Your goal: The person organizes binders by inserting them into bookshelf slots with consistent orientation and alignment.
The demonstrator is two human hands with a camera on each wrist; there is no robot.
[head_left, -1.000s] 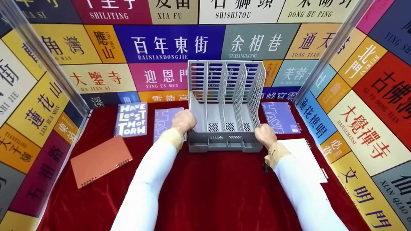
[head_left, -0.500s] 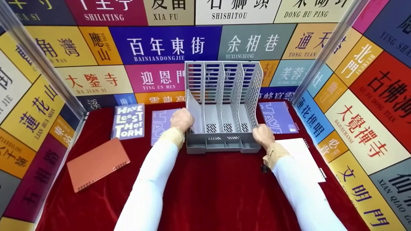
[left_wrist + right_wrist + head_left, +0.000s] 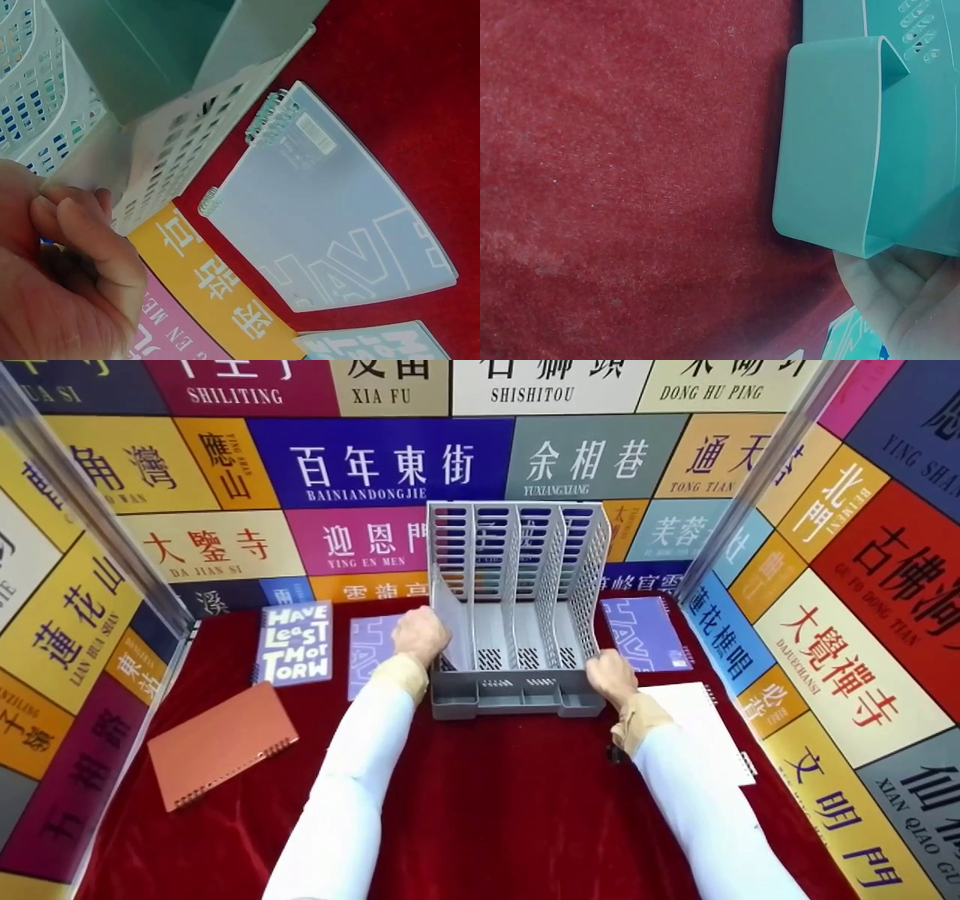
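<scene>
A grey desktop file organizer [image 3: 517, 681] stands upright at the back of the red cloth, its dividers forming several tall slots above a low front tray. My left hand [image 3: 421, 634] grips its left side wall; in the left wrist view, curled fingers [image 3: 94, 232] pinch the wall's edge beside the perforated panel. At the right front corner, my right hand [image 3: 613, 676] holds the organizer's side. The right wrist view shows that hand [image 3: 907, 292] right at the end of the tray compartment [image 3: 829, 150], with its fingertips partly hidden behind it.
Left of the organizer lie a purple notebook [image 3: 367, 649], a lettered notebook [image 3: 296, 643] and an orange spiral notebook [image 3: 223, 746]. To its right are another purple notebook [image 3: 649, 634] and a white spiral notebook [image 3: 694, 727]. Printed panels [image 3: 382, 461] wall in the back and sides.
The whole head view has shifted slightly, so the scene sits a little farther left. Both hands keep their places on the organizer, which stays put beside the notebooks.
</scene>
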